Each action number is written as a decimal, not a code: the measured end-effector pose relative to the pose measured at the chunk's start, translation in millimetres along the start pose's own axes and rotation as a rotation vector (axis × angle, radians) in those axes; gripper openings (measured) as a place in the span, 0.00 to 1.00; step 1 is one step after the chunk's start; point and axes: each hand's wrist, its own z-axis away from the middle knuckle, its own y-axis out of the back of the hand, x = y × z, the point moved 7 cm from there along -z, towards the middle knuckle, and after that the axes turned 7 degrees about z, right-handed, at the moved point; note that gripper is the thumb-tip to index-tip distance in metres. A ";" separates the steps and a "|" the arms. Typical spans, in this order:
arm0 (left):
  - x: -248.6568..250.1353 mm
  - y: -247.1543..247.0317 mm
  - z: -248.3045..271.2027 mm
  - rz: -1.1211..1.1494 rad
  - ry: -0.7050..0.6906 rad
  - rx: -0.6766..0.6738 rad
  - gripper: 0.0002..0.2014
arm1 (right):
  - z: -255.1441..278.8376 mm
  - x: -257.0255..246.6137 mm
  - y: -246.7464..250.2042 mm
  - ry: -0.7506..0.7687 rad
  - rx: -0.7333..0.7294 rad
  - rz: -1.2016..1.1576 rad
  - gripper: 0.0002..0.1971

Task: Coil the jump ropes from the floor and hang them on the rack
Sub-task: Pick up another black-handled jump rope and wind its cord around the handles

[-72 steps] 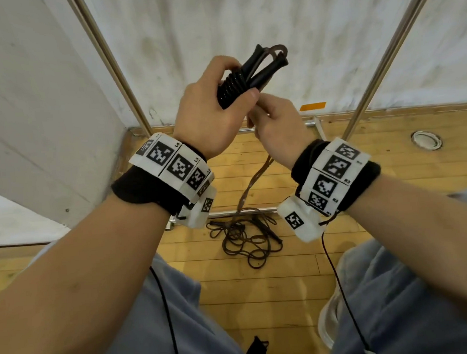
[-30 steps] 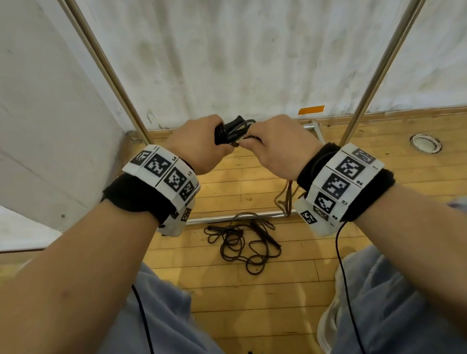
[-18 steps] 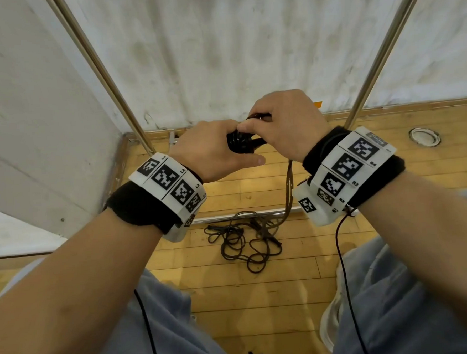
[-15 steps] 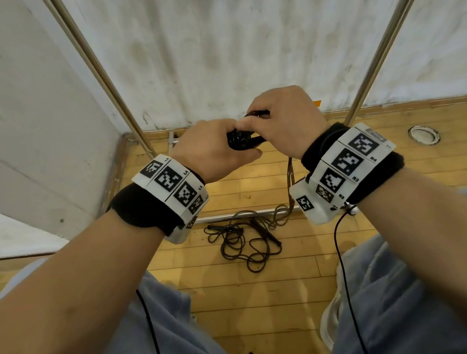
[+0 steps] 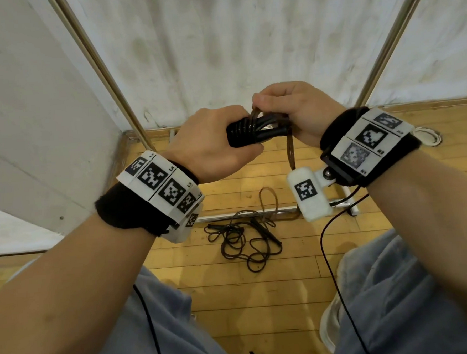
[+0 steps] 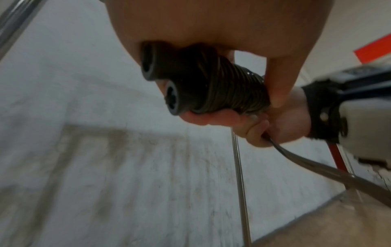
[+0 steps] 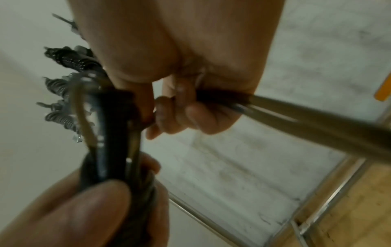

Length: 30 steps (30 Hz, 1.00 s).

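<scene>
The left hand is wrapped around the two black handles with brown rope wound round them. The right hand pinches the loose rope, which trails to the floor. A second jump rope lies tangled beside the rack. Wristband lettering is probably "L4", too small to confirm.

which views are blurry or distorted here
Head view: sharp and evenly lit, wide-angle bending the rack poles. Left wrist view: soft, the wall smeared, the handles fairly clear. Right wrist view: blurriest, the rope streaked.
</scene>
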 end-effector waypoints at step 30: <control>-24.9 21.8 -6.7 -0.072 0.143 0.240 0.21 | 13.0 9.6 -49.9 -0.054 0.069 0.563 0.11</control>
